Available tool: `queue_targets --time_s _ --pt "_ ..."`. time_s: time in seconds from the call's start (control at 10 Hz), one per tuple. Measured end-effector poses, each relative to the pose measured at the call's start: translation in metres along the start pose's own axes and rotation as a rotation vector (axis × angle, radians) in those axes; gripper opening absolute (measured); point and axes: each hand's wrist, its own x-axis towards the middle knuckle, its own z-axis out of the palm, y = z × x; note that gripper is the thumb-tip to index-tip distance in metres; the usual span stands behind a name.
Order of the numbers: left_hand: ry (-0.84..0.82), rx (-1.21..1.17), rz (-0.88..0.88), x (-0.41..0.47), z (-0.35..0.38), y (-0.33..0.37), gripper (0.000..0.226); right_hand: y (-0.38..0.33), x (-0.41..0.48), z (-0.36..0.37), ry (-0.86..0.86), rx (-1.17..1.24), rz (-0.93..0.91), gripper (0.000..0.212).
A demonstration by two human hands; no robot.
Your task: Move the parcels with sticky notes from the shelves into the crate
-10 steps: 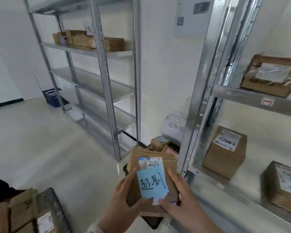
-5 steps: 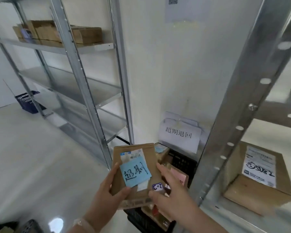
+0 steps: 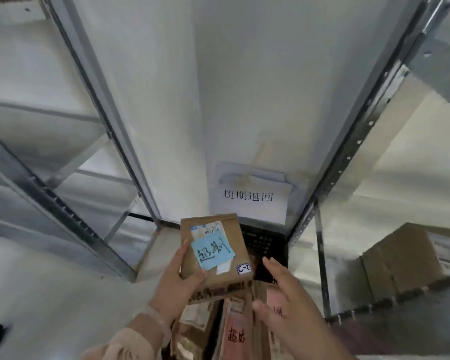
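The left hand (image 3: 176, 279) is gripping a brown parcel (image 3: 238, 239) by its near left corner, thumb lying on top just below the blue sticky note (image 3: 213, 252). The right hand (image 3: 283, 307) is hovering just right of the parcel, fingers spread and holding nothing. Beneath and beyond both hands, the black crate (image 3: 264, 239) is holding other parcels (image 3: 234, 328).

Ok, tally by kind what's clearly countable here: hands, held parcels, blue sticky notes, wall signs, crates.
Hands: 2 (left hand, right hand)
Held parcel: 1
Blue sticky note: 1
Wall sign: 1
Crate: 1
Total: 6
The parcels in the crate overlap too much to count.
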Motion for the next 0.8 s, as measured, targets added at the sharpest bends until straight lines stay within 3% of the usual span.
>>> queue_targets --time_s 0.2,0.4,0.6,0.7,0.8 --pt "-0.181 0.142 -0.052 0.128 0.001 -0.005 0.081 -0.005 0.058 0.006 0.093 -0.177 0.132 0.073" --pt "-0.337 0.293 -0.06 0.214 0.024 -0.017 0.073 0.006 0.095 0.015 0.216 -0.321 0.187 0.07" --pt "-0.369 0.651 0.01 0.246 0.041 -0.036 0.054 0.013 0.096 0.015 0.237 -0.367 0.242 0.068" --pt "-0.361 0.749 0.024 0.244 0.038 -0.035 0.066 0.012 0.086 0.014 0.193 -0.362 0.302 0.068" --pt "-0.329 0.888 0.173 0.232 0.036 -0.028 0.07 0.003 0.076 0.012 0.167 -0.401 0.36 0.069"
